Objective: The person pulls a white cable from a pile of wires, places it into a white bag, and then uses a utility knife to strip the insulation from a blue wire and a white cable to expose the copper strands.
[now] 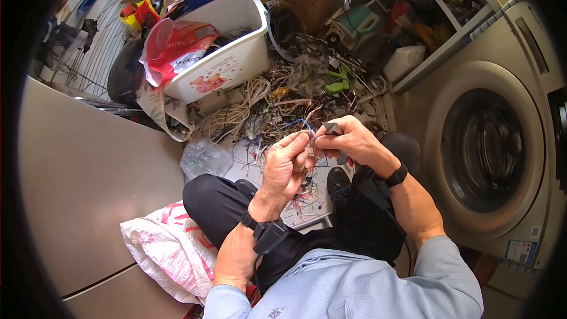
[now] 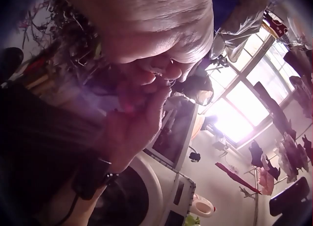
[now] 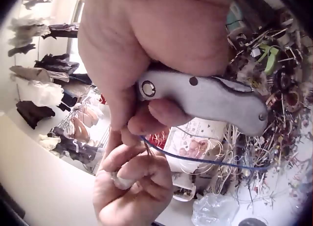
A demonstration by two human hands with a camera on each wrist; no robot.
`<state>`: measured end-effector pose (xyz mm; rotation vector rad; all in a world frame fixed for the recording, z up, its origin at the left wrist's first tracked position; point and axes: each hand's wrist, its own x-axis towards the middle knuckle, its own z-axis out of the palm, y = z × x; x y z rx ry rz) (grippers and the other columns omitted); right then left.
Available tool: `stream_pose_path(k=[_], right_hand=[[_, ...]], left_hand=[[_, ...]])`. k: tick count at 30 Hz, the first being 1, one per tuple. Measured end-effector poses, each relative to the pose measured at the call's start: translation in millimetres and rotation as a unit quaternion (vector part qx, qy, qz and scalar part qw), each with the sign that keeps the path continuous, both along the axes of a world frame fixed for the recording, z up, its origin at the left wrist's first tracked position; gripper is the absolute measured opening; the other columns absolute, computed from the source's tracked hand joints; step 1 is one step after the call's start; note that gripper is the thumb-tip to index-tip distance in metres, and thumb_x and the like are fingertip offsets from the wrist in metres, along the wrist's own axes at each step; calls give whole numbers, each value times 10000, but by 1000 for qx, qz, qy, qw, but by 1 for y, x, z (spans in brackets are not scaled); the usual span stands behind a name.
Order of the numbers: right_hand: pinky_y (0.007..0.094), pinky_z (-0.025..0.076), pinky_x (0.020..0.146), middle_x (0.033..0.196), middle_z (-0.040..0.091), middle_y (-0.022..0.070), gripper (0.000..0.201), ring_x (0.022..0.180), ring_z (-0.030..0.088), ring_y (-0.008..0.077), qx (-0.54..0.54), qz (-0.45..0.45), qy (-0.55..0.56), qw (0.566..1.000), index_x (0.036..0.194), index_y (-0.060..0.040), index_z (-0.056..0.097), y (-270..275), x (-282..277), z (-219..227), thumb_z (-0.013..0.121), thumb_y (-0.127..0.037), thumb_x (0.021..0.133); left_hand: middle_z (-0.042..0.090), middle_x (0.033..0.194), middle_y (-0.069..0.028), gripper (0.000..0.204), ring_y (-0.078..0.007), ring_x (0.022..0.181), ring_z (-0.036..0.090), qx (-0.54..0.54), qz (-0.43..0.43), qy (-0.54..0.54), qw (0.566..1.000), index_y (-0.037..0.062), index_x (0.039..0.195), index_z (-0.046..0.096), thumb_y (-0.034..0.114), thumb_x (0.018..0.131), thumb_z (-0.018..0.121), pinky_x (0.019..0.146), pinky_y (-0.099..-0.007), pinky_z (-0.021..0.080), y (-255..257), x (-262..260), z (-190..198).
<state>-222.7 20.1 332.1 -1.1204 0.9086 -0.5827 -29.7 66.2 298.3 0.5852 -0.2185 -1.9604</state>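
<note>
Before the person's chest the two hands meet at the fingertips. The right hand point(image 1: 359, 143) grips a folding knife with a grey metal handle point(image 3: 210, 99), held across the curled fingers. A thin blue wire point(image 3: 205, 161) runs out from between both hands' fingertips, with fine brownish strands point(image 3: 148, 147) beside it. With thumb and curled fingers, the left hand point(image 1: 282, 165) pinches the wire's end. A whitish bit point(image 3: 122, 181) shows among the left fingers. In the left wrist view, the fingers hide most of the wire.
A heap of tangled wires and cables point(image 1: 301, 88) covers the floor ahead. Beyond it at left stands a white bin point(image 1: 236, 53). A washing machine point(image 1: 413, 77) stands at the right, a clear plastic bag point(image 1: 205, 159) by the left knee, and a white-and-red sack point(image 1: 168, 248) at lower left.
</note>
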Motion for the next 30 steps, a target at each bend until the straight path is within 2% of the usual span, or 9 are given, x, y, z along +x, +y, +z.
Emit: stream_pose_path(k=[2,3,5,8,12,21,26,30], right_hand=[[219,430,536,724,666,-1,93,616,571,51,-18,10,35,999,914,-23,755,2,2,3,732,-111,934],[216,429,528,718,665,2,76,609,570,50,-28,15,52,998,906,-19,755,2,1,5,729,-88,926],[215,422,526,710,662,-5,74,603,560,44,-23,22,65,997,901,-22,756,4,1,13,726,-86,923],[214,417,525,698,658,-17,73,597,547,34,-19,29,85,996,898,-26,758,5,2,14,727,-89,920],[218,427,532,691,658,-19,79,599,549,36,-57,42,101,992,893,-26,763,5,-1,6,742,-100,912],[249,445,567,705,669,0,106,626,553,53,-75,66,136,986,869,-9,749,5,-5,4,743,-111,896],[245,442,562,707,667,-7,111,624,553,52,-42,61,115,991,881,-11,754,6,-6,16,744,-118,908],[234,445,564,716,671,-11,111,627,563,48,-44,48,85,994,893,-14,755,8,-9,13,742,-121,919]], left_hand=[[559,641,24,170,-70,546,491,14,-10,-76,997,-18,1087,687,129,1020,632,580,-258,445,-1,1,1],[559,641,24,170,-70,546,491,14,-10,-77,997,-18,1087,687,129,1020,632,580,-258,445,-1,2,1],[603,678,17,143,-55,554,506,-12,-2,-136,991,-14,1057,700,110,1005,648,580,-256,450,2,2,0],[604,675,22,133,-46,542,492,-30,2,-168,985,-13,1050,703,100,996,658,583,-254,443,3,1,4],[602,668,27,122,-43,534,487,-29,-23,-123,992,-13,1046,704,87,983,673,574,-248,432,3,0,8],[621,676,7,117,-63,563,521,-61,-12,-200,978,-7,993,717,107,974,702,557,-229,412,0,-1,0],[619,717,9,113,-62,627,529,-175,8,-321,931,34,911,684,121,978,711,579,-209,405,2,4,-4],[592,711,25,151,-48,632,507,-196,17,-361,912,49,883,646,139,992,699,583,-206,391,6,3,1]])
